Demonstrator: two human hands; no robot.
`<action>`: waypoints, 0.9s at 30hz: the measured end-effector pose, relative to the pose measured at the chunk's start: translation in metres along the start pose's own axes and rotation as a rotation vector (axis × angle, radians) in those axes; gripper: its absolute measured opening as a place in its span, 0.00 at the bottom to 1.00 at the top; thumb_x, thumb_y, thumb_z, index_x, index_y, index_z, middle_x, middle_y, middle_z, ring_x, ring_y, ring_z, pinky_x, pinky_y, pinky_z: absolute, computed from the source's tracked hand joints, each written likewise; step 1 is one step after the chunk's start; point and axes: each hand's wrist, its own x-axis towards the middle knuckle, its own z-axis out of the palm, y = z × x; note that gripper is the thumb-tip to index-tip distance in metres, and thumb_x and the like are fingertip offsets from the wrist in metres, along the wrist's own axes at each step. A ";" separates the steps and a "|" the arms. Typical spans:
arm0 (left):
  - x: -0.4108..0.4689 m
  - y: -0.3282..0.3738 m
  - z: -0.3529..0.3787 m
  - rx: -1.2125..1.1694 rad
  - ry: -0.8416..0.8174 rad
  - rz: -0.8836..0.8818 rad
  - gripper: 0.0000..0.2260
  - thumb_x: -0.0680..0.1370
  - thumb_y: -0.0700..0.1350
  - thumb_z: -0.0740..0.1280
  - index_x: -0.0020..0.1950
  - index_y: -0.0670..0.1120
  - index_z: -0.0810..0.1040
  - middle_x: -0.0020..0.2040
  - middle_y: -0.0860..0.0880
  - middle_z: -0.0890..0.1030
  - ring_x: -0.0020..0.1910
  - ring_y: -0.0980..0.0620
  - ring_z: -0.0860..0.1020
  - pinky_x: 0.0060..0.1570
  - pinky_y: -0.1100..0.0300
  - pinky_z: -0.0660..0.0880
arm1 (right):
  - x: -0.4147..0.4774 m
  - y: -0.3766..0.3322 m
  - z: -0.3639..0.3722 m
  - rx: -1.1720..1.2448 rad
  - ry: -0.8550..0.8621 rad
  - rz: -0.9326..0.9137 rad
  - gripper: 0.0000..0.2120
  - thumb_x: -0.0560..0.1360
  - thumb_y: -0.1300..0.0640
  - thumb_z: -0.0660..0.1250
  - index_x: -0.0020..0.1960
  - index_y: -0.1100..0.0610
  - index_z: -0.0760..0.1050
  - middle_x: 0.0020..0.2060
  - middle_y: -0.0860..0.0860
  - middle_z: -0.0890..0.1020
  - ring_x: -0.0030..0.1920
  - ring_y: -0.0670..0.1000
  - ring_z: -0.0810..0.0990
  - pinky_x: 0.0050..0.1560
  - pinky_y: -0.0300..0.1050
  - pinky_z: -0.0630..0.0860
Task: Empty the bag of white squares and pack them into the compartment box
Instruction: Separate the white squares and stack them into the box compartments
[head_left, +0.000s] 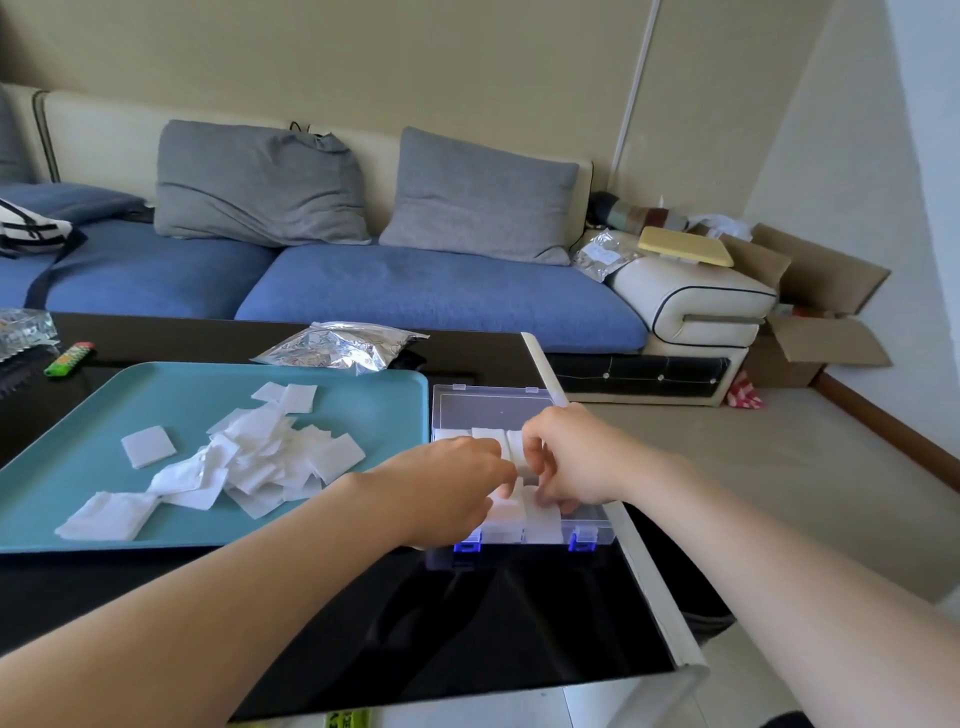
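Your left hand and right hand meet over the clear plastic compartment box at centre frame, fingers curled around white squares standing in its compartments; whether either pinch is closed, you cannot tell. A loose heap of soft, flat squares lies on the smooth teal tray just left of the box. The crinkled silver bag lies behind the tray. The box sits near the dark table's right edge.
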 end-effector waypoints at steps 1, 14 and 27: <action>0.000 0.000 0.000 0.001 -0.003 0.001 0.13 0.85 0.45 0.61 0.69 0.54 0.75 0.64 0.51 0.74 0.64 0.48 0.74 0.61 0.51 0.74 | 0.001 -0.001 0.002 -0.032 0.009 0.000 0.15 0.71 0.69 0.78 0.41 0.54 0.76 0.45 0.54 0.79 0.33 0.56 0.86 0.33 0.46 0.85; -0.001 -0.013 -0.011 -0.194 0.066 -0.043 0.11 0.82 0.44 0.64 0.62 0.52 0.80 0.58 0.55 0.83 0.58 0.53 0.79 0.61 0.54 0.76 | -0.006 -0.035 -0.002 -0.540 0.043 -0.081 0.10 0.76 0.65 0.71 0.46 0.53 0.71 0.49 0.55 0.78 0.38 0.55 0.74 0.41 0.48 0.74; -0.038 -0.103 -0.043 -0.008 0.013 -0.539 0.05 0.79 0.47 0.62 0.52 0.57 0.75 0.59 0.51 0.77 0.58 0.45 0.77 0.60 0.48 0.77 | 0.011 -0.100 -0.016 -0.513 0.189 -0.094 0.12 0.73 0.66 0.69 0.50 0.55 0.69 0.39 0.51 0.67 0.45 0.58 0.74 0.44 0.51 0.70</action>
